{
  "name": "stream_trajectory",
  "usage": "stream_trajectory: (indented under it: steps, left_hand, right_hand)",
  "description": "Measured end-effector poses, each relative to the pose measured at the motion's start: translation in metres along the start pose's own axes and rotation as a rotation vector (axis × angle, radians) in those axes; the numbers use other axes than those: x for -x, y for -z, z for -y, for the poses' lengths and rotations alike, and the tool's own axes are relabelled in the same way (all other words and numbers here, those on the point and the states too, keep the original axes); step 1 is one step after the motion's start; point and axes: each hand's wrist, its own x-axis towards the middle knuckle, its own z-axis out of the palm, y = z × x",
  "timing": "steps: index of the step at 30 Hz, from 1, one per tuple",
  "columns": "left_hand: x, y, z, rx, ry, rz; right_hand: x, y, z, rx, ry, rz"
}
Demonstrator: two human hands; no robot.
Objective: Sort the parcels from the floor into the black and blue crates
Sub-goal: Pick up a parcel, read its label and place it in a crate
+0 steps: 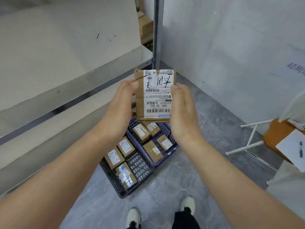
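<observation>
L hand [122, 103] grasps parcel [156, 95] at its left edge, thumb on the front, fingers tucked behind; R hand [183, 109] grasps the right edge likewise, thumb tip on the white label; parcel is up in the air, upright, seen just above blue crate [173, 141], its bottom edge overlapping the crate's far rim in view; flat brown cardboard, label facing cam, print upside down, black marker scrawl across the top part, small tear at label's top edge; blue crate sits on grey floor [165, 187]; inside it 4 small boxes [141, 132], brown w/ white labels, lying flat, packed close; black crate [139, 166] touches blue crate's left side, a bit nearer the person; 3 boxes in it, one w/ shiny tape over the label, plus a bare patch of mesh bottom in the corner next to blue crate; shelf [66, 90], pale boards w/ grey metal rails, runs left of blue crate; grey post [156, 30] stands behind blue crate; cartons [145, 27] far behind blue crate, left of post; grey wall [231, 55] right of blue crate; stool [274, 134], orange seat, white legs, well right of blue crate, w/ paper [293, 146] & pen [301, 148] on the seat; white shoes [132, 217] on the floor, near side of blue crate
</observation>
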Motion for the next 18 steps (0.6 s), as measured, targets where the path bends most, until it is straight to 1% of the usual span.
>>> stream_trajectory:
  steps: [5, 10, 13, 18]
  left_hand:
    - [-0.071, -0.047, 0.036, -0.016, 0.096, -0.079]
    - [-0.124, -0.091, 0.081, 0.081, 0.196, -0.261]
    - [-0.147, -0.103, 0.101, 0.129, 0.263, -0.342]
    - [-0.189, -0.105, 0.125, 0.155, 0.322, -0.380]
  right_hand:
    - [-0.088, 0.017, -0.053, 0.046, -0.087, 0.092]
    - [-0.168, 0.031, -0.100, 0.123, -0.161, 0.280]
    - [-0.202, 0.032, -0.118, 0.173, -0.164, 0.372]
    - [-0.247, 0.017, -0.150, 0.209, -0.211, 0.421]
